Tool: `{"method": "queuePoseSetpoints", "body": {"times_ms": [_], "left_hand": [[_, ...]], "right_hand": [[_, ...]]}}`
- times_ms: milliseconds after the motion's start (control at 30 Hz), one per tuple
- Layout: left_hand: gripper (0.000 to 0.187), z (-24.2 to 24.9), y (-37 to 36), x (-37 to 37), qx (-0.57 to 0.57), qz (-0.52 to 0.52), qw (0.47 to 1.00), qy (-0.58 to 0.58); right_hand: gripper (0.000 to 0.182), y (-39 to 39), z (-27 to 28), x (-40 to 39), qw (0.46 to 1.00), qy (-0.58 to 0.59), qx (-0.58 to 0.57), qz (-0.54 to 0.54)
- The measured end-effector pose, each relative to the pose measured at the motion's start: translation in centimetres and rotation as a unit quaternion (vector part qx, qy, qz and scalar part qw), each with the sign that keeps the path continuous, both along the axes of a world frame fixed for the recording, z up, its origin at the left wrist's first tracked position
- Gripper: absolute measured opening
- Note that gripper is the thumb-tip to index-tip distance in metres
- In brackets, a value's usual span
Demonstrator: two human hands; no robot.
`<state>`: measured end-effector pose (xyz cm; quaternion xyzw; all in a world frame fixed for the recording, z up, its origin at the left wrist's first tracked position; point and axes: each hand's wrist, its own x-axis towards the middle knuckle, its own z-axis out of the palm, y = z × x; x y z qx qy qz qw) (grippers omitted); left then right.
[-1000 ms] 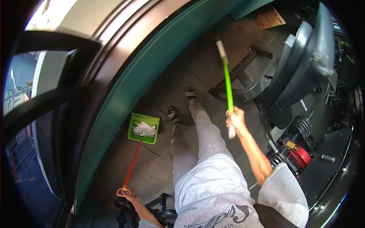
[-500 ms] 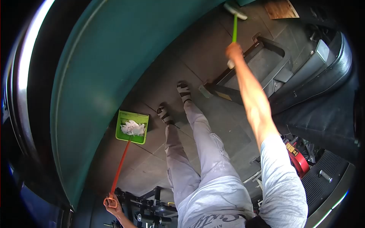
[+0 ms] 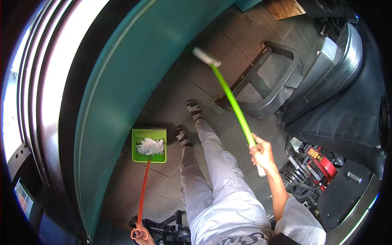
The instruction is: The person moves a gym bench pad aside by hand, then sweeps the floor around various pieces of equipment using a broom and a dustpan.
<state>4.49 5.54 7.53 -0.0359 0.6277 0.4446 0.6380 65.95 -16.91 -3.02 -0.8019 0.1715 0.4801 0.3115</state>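
Note:
My left hand [image 3: 141,234] is closed on the orange handle [image 3: 143,192] of a green dustpan [image 3: 139,134], at the lower left. White crumpled scraps [image 3: 150,146] lie inside the pan, which rests on the floor left of my feet. At the right, my right hand [image 3: 263,156] grips the white end of a broom's bright green stick [image 3: 233,102]. The pale broom head [image 3: 206,57] is at the far end, above my feet, slightly blurred; whether it touches the floor cannot be made out.
A curved green wall [image 3: 122,81] runs along the left. A dark metal frame [image 3: 281,96] stands on the floor at the right, beside black padded equipment [image 3: 339,110]. Red machinery [image 3: 326,167] is lower right, a brown board [image 3: 286,9] at the top.
My right hand has drawn back towards my body, and the broom head has swung left and nearer. The dustpan has shifted slightly right and down in view with my left hand.

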Motion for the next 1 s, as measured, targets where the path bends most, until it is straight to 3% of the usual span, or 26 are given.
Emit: {"method": "queuePoseSetpoints", "body": {"times_ms": [100, 167, 233, 300, 400, 467, 500, 567, 600, 667, 733, 767, 833, 967, 1000], "left_hand": [[0.032, 0.4, -0.3, 2.0, -0.057, 0.003, 0.997, 0.055], [0.041, -1.1, -0.3, 4.1, -0.041, -0.012, 0.995, 0.091], [0.054, -2.1, -0.1, 5.1, -0.042, -0.011, 0.994, 0.104], [0.055, -0.8, 0.0, 7.5, -0.046, -0.009, 0.991, 0.124], [0.063, -1.7, 0.2, 9.7, -0.036, -0.050, 0.993, 0.100], [0.070, -2.3, 0.3, 10.9, -0.030, -0.050, 0.993, 0.102], [0.066, -2.5, 0.5, 11.7, -0.022, -0.080, 0.993, 0.088], [0.063, -1.9, 0.8, 13.4, -0.008, -0.090, 0.991, 0.096], [0.062, -2.2, 0.9, 13.2, -0.001, -0.096, 0.991, 0.097], [0.058, -2.6, 1.3, 12.1, 0.003, -0.125, 0.988, 0.086], [0.058, -3.4, 2.2, 12.8, -0.003, -0.122, 0.988, 0.095], [0.059, -0.4, 2.1, 14.4, -0.006, -0.138, 0.985, 0.104], [0.059, -1.5, 3.1, 14.0, -0.011, -0.171, 0.980, 0.098], [0.048, -2.0, 5.3, 11.3, -0.004, -0.239, 0.967, 0.086], [0.044, 0.1, 5.0, 10.4, -0.005, -0.251, 0.964, 0.086]], "right_hand": [[0.053, 0.7, -2.3, 4.7, 0.989, -0.088, 0.079, -0.086], [0.041, 0.6, -9.4, 10.1, 0.975, -0.192, 0.100, -0.045], [0.011, 2.0, -16.7, 17.3, 0.960, -0.280, 0.024, -0.016], [0.005, 2.3, -23.3, 24.6, 0.946, -0.322, -0.038, -0.005], [0.015, 3.0, -26.7, 29.3, 0.946, -0.273, -0.164, -0.059], [0.025, 2.9, -27.2, 26.2, 0.944, -0.264, -0.184, 0.071], [0.037, 2.5, -28.2, 22.8, 0.941, -0.273, -0.187, 0.075], [0.042, 4.3, -22.8, 14.2, 0.954, -0.228, -0.160, 0.113], [0.047, 3.6, -21.9, 9.1, 0.949, -0.260, -0.133, 0.121], [0.062, 1.9, -18.4, 0.1, 0.974, -0.183, -0.066, 0.114], [0.060, 2.6, -10.1, -5.3, 0.995, -0.064, -0.046, 0.067], [0.059, 1.6, -5.4, -6.8, 0.999, 0.048, -0.009, -0.006], [0.058, 0.0, -1.2, -8.3, 0.984, 0.087, 0.066, -0.137], [0.057, -1.2, 2.5, -8.3, 0.997, -0.011, 0.014, -0.081], [0.054, -1.3, 3.5, -7.9, 0.997, -0.045, 0.013, -0.057]]}}
